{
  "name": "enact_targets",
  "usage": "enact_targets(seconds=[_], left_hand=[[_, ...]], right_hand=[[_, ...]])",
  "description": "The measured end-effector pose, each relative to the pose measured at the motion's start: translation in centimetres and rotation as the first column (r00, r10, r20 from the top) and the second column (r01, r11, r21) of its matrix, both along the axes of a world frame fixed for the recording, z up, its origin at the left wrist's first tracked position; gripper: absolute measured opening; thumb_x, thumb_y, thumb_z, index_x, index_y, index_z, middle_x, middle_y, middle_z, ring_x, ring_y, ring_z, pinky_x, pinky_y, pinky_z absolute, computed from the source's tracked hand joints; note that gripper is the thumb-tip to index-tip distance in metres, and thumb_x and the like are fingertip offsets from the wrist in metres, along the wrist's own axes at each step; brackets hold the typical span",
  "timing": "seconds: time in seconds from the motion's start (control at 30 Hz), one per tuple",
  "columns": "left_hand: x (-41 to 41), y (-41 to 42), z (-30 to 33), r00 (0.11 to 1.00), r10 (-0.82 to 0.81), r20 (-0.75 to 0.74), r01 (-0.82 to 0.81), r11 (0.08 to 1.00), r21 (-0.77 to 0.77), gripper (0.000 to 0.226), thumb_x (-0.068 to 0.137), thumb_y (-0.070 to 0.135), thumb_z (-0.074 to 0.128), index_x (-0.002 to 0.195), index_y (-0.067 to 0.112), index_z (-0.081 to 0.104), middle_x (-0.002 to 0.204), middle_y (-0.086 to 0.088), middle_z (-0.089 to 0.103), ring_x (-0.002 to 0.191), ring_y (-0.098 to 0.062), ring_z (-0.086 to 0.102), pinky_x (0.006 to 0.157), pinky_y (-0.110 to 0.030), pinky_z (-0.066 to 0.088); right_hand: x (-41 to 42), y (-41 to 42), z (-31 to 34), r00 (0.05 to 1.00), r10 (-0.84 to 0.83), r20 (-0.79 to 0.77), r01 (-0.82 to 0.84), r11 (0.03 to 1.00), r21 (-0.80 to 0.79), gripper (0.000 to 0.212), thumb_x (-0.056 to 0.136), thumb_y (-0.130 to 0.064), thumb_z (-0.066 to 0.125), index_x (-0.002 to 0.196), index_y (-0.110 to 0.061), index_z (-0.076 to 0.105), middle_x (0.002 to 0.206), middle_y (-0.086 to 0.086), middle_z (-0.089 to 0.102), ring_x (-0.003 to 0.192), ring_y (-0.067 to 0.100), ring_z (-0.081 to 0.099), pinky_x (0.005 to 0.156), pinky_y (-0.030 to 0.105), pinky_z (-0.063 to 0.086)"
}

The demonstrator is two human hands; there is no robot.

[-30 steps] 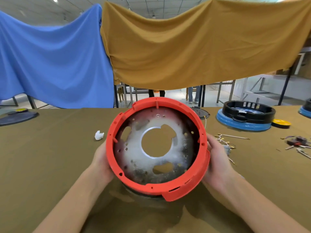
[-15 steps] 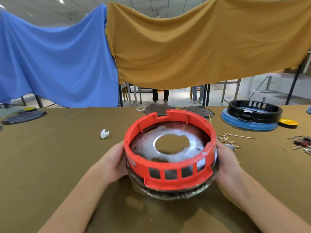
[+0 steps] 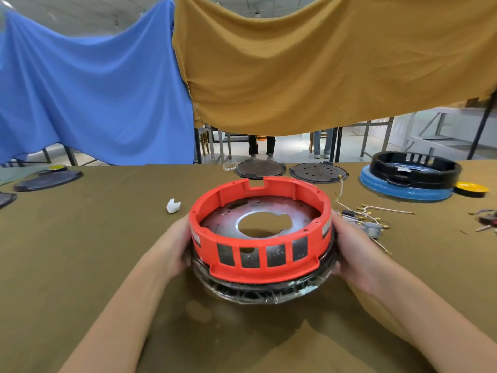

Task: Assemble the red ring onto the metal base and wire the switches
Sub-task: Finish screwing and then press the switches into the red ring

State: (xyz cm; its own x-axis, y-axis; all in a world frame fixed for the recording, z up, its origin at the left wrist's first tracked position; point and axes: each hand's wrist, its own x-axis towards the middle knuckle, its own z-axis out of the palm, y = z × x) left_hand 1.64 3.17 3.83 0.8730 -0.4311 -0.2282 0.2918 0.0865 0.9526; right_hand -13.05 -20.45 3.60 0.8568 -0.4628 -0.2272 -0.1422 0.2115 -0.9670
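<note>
Left hand (image 3: 176, 247) and right hand (image 3: 352, 251) grasp opposite sides of the red slotted plastic ring (image 3: 259, 254), seated around the round metal base (image 3: 269, 220).

Olive-clothed table (image 3: 80, 251) bears white scrap (image 3: 173, 205), loose wires (image 3: 363, 214) (tangled), dark discs (image 3: 318, 172)

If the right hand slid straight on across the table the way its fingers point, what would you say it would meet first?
The right hand points away from the person and slightly inward, along the side of the red ring. Past its fingertips, the first thing is probably the loose wires, though depth is hard to judge.
</note>
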Motion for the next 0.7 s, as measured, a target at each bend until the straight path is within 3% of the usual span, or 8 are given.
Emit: enact_targets(seconds=[0.07,0.13,0.2,0.3,0.4,0.5,0.6,0.7], left_hand=[[0.6,0.5,0.4,0.999,-0.028,0.021,0.028,1.0,-0.003,0.062,0.094,0.069,0.039,0.08,0.027,0.083,0.1,-0.007,0.078,0.091,-0.022,0.076,0.076,-0.036,0.059],[1.0,0.7,0.5,0.993,-0.092,0.078,0.088,0.995,0.049,0.055,0.092,0.068,0.045,0.095,0.027,0.082,0.103,-0.006,0.078,0.095,-0.021,0.075,0.078,-0.036,0.057],[0.7,0.7,0.5,0.983,-0.132,0.124,0.114,0.983,0.144,0.038,0.089,0.047,0.061,0.107,0.017,0.078,0.102,-0.008,0.078,0.089,-0.022,0.076,0.08,-0.037,0.055],[0.9,1.1,0.3,0.987,-0.053,0.151,0.024,0.982,0.189,0.02,0.088,0.026,0.06,0.085,0.016,0.076,0.089,-0.011,0.077,0.076,-0.027,0.07,0.081,-0.038,0.052],[1.3,1.5,1.0,0.993,0.013,0.118,-0.025,0.994,0.103,0.017,0.09,0.022,0.058,0.085,0.019,0.073,0.093,-0.012,0.074,0.081,-0.029,0.067,0.088,-0.043,0.05],[1.6,1.7,0.9,0.996,0.033,0.078,-0.033,0.999,0.003,0.015,0.091,0.02,0.055,0.086,0.019,0.069,0.085,-0.008,0.074,0.068,-0.024,0.07,0.081,-0.041,0.052],[1.5,1.8,0.9,0.998,0.053,0.027,-0.051,0.997,-0.066,0.023,0.091,0.021,0.054,0.114,0.017,0.06,0.107,-0.015,0.068,0.094,-0.031,0.063,0.107,-0.049,0.043],[1.0,1.5,1.0,0.996,0.089,-0.006,-0.089,0.989,-0.118,0.017,0.093,0.02,0.053,0.108,0.017,0.061,0.095,-0.01,0.068,0.084,-0.028,0.063,0.089,-0.044,0.051]], right_hand=[[0.0,0.0,0.1,0.996,-0.053,-0.074,0.032,0.963,-0.266,0.046,0.102,-0.049,0.037,0.083,-0.015,0.062,0.059,0.002,0.066,0.045,0.015,0.06,0.044,0.021,0.046],[-0.1,-0.1,0.0,0.993,-0.085,-0.088,0.027,0.851,-0.525,0.047,0.103,-0.044,0.032,0.087,-0.007,0.057,0.055,0.008,0.062,0.037,0.02,0.057,0.037,0.021,0.04],[-0.2,-0.1,-0.1,0.992,-0.092,-0.088,0.005,0.723,-0.69,0.048,0.105,-0.038,0.029,0.087,-0.003,0.057,0.064,0.017,0.065,0.045,0.028,0.064,0.039,0.028,0.045],[-0.4,-0.4,-0.2,0.989,-0.147,0.022,0.085,0.439,-0.895,0.047,0.104,-0.034,0.039,0.068,-0.009,0.056,0.065,0.01,0.061,0.066,0.031,0.059,0.061,0.037,0.041],[-0.8,-1.5,0.5,0.95,-0.282,0.136,0.212,0.261,-0.942,0.027,0.099,-0.029,0.049,0.085,-0.011,0.064,0.083,0.005,0.065,0.083,0.027,0.059,0.07,0.037,0.043],[-1.5,-2.7,0.5,0.926,-0.343,-0.155,-0.091,0.195,-0.977,0.028,0.094,-0.036,0.059,0.112,-0.015,0.059,0.114,0.008,0.058,0.11,0.029,0.051,0.087,0.037,0.046],[-1.6,-2.6,-0.2,0.893,-0.369,-0.256,-0.22,0.138,-0.966,0.041,0.092,-0.037,0.063,0.126,-0.018,0.048,0.128,0.01,0.046,0.122,0.03,0.039,0.095,0.039,0.044],[-1.4,-2.2,-0.6,0.865,-0.43,-0.258,-0.256,0.062,-0.965,0.036,0.096,-0.026,0.057,0.129,-0.019,0.044,0.129,0.011,0.046,0.121,0.031,0.04,0.092,0.037,0.045]])
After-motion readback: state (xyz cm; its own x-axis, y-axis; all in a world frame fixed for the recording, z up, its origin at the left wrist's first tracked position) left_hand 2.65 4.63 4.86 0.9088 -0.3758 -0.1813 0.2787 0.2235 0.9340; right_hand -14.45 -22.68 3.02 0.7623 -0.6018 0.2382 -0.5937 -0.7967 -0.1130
